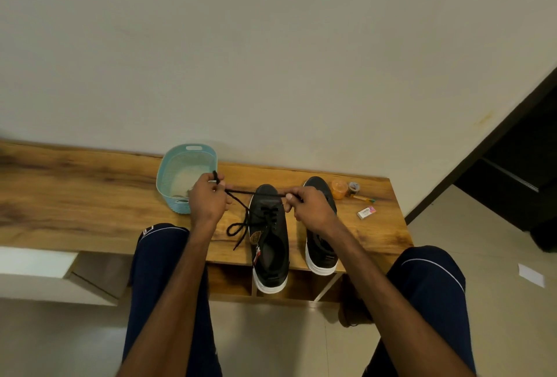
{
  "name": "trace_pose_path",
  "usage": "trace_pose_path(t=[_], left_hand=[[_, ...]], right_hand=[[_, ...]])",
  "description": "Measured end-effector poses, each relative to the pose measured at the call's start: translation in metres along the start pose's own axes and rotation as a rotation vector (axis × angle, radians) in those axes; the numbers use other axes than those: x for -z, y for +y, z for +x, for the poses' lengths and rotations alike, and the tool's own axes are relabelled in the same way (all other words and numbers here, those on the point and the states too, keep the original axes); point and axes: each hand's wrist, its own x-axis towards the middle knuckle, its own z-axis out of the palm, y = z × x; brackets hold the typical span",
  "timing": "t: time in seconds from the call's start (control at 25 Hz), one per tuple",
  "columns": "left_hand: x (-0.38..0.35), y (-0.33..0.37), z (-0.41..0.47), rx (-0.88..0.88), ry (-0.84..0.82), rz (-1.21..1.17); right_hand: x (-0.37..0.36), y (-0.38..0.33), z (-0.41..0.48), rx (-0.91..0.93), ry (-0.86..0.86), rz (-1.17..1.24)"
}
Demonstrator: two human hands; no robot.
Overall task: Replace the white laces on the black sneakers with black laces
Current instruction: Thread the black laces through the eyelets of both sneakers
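Observation:
Two black sneakers with white soles stand side by side on the wooden table (75,195), heels toward me. The left sneaker (269,244) carries a black lace (241,220) threaded through its eyelets. My left hand (208,200) pinches one end of that lace, raised near the basket. My right hand (310,204) pinches the other end above the shoe, so the lace runs taut between the hands over the toe. A loose loop of it lies on the table left of the shoe. The right sneaker (321,253) sits partly under my right hand and wrist.
A light blue plastic basket (168,171) stands at the back left of the shoes. Behind the right sneaker are an orange jar (339,189), a small tape roll (353,187), a pencil (363,198) and an eraser box (366,212). The table's right edge is close by.

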Motion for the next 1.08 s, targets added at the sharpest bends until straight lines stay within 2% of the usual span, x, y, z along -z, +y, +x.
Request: trace_pose_path(t=[0.08,0.16,0.24,0.28,0.32,0.36,0.44,0.52,0.6,0.76,0.88,1.08], left_hand=[[0.003,-0.001,-0.002,-0.016,-0.003,0.171],[0.005,-0.003,-0.008,-0.045,0.006,0.446],[0.003,-0.006,-0.015,-0.115,0.051,0.69],[0.0,-0.006,-0.018,-0.188,0.055,0.709],[-0.004,-0.003,-0.021,-0.266,0.006,0.629],[-0.009,0.001,-0.023,-0.315,-0.096,0.447],[-0.019,0.015,-0.031,-0.247,-0.402,0.046],[-0.026,0.02,-0.037,-0.134,-0.589,-0.171],[-0.029,0.021,-0.039,-0.107,-0.588,-0.173],[-0.03,0.017,-0.028,-0.202,-0.521,-0.002],[-0.033,0.013,-0.025,-0.203,-0.528,0.042],[-0.037,0.012,-0.017,-0.077,-0.552,-0.103]], right_hand=[[0.01,-0.007,-0.003,-0.026,-0.035,0.053],[0.015,-0.016,-0.007,-0.006,0.016,0.077],[0.015,-0.027,-0.008,0.026,0.089,-0.002],[0.013,-0.031,-0.006,0.053,0.12,-0.099],[0.011,-0.036,-0.004,0.079,0.141,-0.207],[0.009,-0.041,-0.002,0.106,0.151,-0.285],[0.003,-0.05,0.005,0.163,0.123,-0.324],[-0.003,-0.052,0.01,0.221,0.043,-0.386],[-0.005,-0.049,0.011,0.271,0.0,-0.426],[-0.002,-0.029,0.008,0.169,0.136,-0.262],[-0.003,-0.019,0.011,0.217,0.159,-0.22],[-0.008,-0.013,0.021,0.338,0.141,-0.164]])
